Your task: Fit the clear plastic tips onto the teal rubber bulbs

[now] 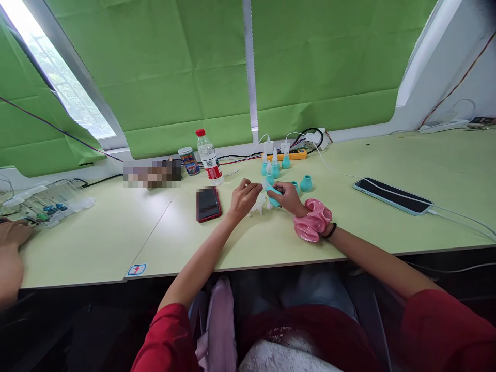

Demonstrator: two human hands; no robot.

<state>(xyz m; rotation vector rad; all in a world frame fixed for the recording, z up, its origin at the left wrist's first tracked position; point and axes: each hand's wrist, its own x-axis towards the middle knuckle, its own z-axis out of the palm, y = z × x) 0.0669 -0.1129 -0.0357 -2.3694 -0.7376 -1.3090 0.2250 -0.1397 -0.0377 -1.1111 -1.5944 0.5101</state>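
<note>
My right hand is wrapped round a teal rubber bulb. At the bulb's left end, the fingers of my left hand pinch a small translucent nozzle. Whether nozzle and bulb are joined cannot be made out. Under my hands lie several loose translucent nozzles. Just beyond, several teal bulbs with pale nozzles on top stand upright, among them a nozzled bulb. To the right of these sits a bare teal bulb with its mouth upward; another is partly hidden behind my right hand.
Left of my hands lie a red-cased phone, a water bottle and a can. A charging phone with its cable is at right. Cables and an orange device line the back. Another person's hand is at far left beside clear packaging.
</note>
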